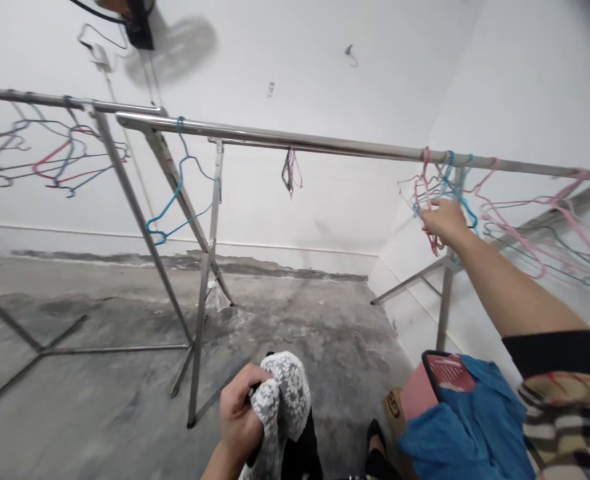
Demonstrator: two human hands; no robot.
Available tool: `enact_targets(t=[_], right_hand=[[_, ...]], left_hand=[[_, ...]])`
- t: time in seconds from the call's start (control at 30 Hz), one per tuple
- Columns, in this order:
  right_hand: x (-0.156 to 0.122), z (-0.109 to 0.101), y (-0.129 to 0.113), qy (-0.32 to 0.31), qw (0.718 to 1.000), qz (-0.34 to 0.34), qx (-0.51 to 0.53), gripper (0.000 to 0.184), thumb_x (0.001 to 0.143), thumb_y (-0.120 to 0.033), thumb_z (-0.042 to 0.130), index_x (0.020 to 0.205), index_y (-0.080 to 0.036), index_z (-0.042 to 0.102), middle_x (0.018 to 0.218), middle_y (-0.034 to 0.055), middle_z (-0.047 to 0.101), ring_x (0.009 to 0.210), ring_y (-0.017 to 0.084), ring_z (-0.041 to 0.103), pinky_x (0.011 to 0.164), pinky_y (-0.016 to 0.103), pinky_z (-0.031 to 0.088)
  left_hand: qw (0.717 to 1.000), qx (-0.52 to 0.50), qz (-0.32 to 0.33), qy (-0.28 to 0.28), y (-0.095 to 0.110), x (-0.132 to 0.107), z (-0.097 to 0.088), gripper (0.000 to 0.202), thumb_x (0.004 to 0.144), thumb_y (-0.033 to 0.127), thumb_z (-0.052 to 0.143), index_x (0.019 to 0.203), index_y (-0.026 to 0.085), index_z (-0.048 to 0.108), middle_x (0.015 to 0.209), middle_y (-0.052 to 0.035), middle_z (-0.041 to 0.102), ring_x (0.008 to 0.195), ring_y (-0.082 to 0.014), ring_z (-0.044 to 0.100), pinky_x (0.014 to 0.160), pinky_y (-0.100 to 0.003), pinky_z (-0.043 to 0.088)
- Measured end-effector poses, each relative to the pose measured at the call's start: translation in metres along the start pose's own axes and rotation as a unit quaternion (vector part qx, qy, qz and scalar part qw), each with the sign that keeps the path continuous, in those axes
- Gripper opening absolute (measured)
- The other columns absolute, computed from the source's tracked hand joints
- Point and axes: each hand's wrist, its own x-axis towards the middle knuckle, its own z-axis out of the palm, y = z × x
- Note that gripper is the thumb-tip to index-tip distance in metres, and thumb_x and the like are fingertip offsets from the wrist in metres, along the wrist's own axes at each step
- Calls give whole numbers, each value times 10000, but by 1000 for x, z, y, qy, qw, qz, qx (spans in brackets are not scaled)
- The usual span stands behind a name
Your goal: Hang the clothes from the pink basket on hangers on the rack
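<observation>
Low in front, the left hand's (242,408) fingers pinch a white floral lace cloth (295,393) hanging beside them. Higher, the right hand's (443,219) fingers touch a slim pink hanger (424,175) hooked over the silver metal rail (355,147); whether they pinch it, I cannot tell. Open room separates both hands above grey concrete floor (337,327).

One lace cloth (295,387), one basket (417,395)

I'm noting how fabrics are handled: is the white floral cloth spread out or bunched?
Bunched: the white floral cloth hangs in folds, gathered in the left hand.
</observation>
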Motion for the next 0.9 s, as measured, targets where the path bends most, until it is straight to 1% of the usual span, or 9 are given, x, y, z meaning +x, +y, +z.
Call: enact_targets(t=[0.1,0.2,0.3,0.37,0.43,0.53,0.7,0.8,0.9], right_hand=[[-8,9,-26,67,992,-44,-92,521,832,-271,565,1283,-19,502,1226,358,537,1148,365,537,909,481,405],[-30,30,-75,82,978,-182,-54,610,834,-290,582,1375,-46,444,1368,306,467,1307,366,417,1057,503,332],[-68,60,-139,-70,942,-309,110,615,817,-295,603,1386,-117,453,1366,212,516,1279,312,472,1084,504,348],[-99,78,-185,-221,888,-336,222,637,833,-371,610,1409,-162,433,1385,173,511,1263,275,497,1059,482,396],[-127,92,-229,-354,826,-310,312,667,841,-400,623,1421,-143,416,1387,178,509,1256,250,505,1063,443,404],[-157,112,-291,-453,738,-246,435,725,833,-426,651,1436,-131,379,1450,186,438,1287,237,481,1089,415,383],[-173,148,-361,-486,660,-65,569,748,832,-404,675,1437,-132,328,1478,173,378,1313,228,459,1078,385,394],[-175,168,-380,-504,624,43,596,659,834,-360,684,1379,-127,393,1381,173,459,1255,213,510,1023,350,442],[-178,183,-390,-528,580,97,613,506,857,-332,654,1294,-154,471,1234,134,539,1145,181,572,957,305,486]], left_hand=[[1000,13,-13,11,0,-1,0,107,786,143,626,686,182,630,594,29,611,530,-98,572,536,-171,450],[999,22,-15,26,3,1,1,128,783,139,618,661,177,620,578,28,608,517,-93,565,526,-166,438],[999,23,-12,34,6,4,1,130,778,135,617,654,174,617,573,27,612,512,-87,565,523,-157,436],[999,25,-6,40,8,4,1,128,778,137,622,656,174,616,569,28,614,510,-84,565,524,-151,436],[999,28,1,46,8,4,0,122,777,139,631,661,176,616,566,30,616,507,-80,565,526,-147,436],[998,37,5,57,8,2,-3,113,771,131,638,670,176,618,576,29,624,513,-78,568,532,-146,437],[997,52,0,62,8,0,-9,108,769,121,630,675,174,622,581,21,628,519,-82,570,534,-151,435],[997,56,-3,60,9,-1,-12,102,774,141,638,678,172,623,583,16,630,522,-84,573,538,-155,434],[997,58,-8,57,11,-2,-15,119,785,162,635,668,171,617,574,15,618,516,-83,564,529,-153,428]])
